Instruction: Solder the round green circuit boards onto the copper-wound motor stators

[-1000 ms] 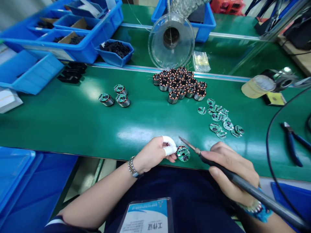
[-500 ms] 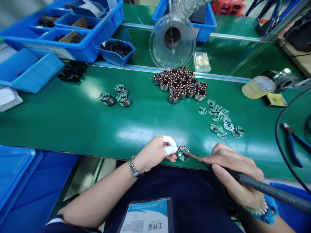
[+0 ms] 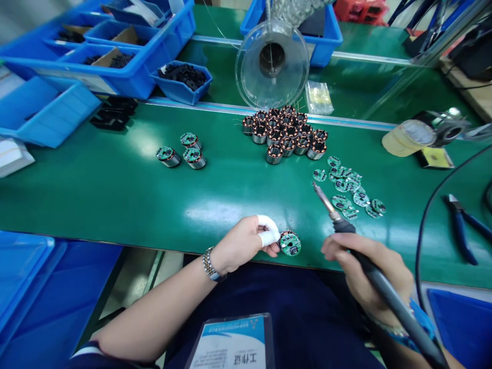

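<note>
The board-topped core (image 3: 291, 244) sits at the near edge of the green bench (image 3: 230, 189), straight toward the wearer from the cluster of bare wound cores (image 3: 284, 134), which serves as landmark. The left hand (image 3: 246, 238) has its white-covered thumb and finger pinched on the core's left side. The piece looks small yet dense, stiff and perhaps smooth along its metal wall; its board and thin upright wires seem fragile, so the wall is the better grip. The right hand (image 3: 374, 274) is closed around a soldering iron (image 3: 342, 224), its tip clear of the core, to the near right of the cluster, beside loose round boards (image 3: 341, 184). Those boards crowd the iron's path, and its cable (image 3: 419, 241) loops farther right, before the cutters (image 3: 463, 230). Three board-fitted cores (image 3: 194, 158) stand left of the cluster; a clear funnel (image 3: 249, 77) is just behind it.
</note>
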A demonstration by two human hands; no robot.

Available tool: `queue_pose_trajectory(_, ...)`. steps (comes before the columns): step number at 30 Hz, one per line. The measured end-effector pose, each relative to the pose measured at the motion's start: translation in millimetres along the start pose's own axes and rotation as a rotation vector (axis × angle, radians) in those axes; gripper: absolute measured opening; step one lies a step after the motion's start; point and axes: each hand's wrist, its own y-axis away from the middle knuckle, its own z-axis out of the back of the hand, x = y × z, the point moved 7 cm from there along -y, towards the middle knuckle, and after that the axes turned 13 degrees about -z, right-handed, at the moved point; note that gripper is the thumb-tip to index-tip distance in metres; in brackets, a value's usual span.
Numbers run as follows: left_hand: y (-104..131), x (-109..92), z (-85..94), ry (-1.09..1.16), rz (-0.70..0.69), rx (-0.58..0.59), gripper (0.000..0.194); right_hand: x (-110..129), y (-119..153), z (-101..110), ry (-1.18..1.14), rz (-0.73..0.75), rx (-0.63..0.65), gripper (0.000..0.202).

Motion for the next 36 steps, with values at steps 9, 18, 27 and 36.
queue_pose_trajectory(9,0.1,0.7,0.2,-0.005,-0.021,0.009,0.008,-5.2,9.6,-40.9,0.220,0.069,0.135,0.044)
queue_pose_trajectory(18,2.7,1.4,0.3,0.090,-0.037,-0.043,0.010,-12.7,3.0,-44.7,0.190,0.024,0.140,0.039)
queue_pose_trajectory(27,3.5,0.6,0.2,0.122,-0.054,-0.071,0.009,-9.5,-1.1,-44.5,0.221,0.018,0.162,0.036)
queue_pose_trajectory(36,5.3,-0.7,2.4,0.113,-0.040,-0.073,0.009,-8.9,-2.1,-47.0,0.257,0.021,0.166,0.034)
